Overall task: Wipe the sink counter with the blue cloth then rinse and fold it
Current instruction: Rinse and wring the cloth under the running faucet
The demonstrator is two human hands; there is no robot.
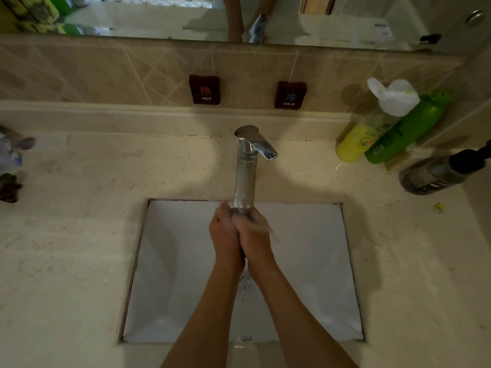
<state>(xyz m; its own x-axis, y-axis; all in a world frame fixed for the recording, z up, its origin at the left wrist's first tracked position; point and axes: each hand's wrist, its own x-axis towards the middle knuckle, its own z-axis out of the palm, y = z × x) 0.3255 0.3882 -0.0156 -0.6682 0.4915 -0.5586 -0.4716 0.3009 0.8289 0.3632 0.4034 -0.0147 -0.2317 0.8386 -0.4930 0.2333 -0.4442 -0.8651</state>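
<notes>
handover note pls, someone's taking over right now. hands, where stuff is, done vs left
Left hand and right hand: pressed together under the faucet spout, over the sink. Only a dark sliver shows between the fingers, likely the blue cloth bunched up; it is mostly hidden.
Water: drops are falling below the hands, so the rinse seems under way.
Counter: no cloth on it; whether wiping is complete cannot be judged.
Bottles stand at the back right corner, out of the way.
Left: finish the rinse, wring, fold the cloth.
</notes>
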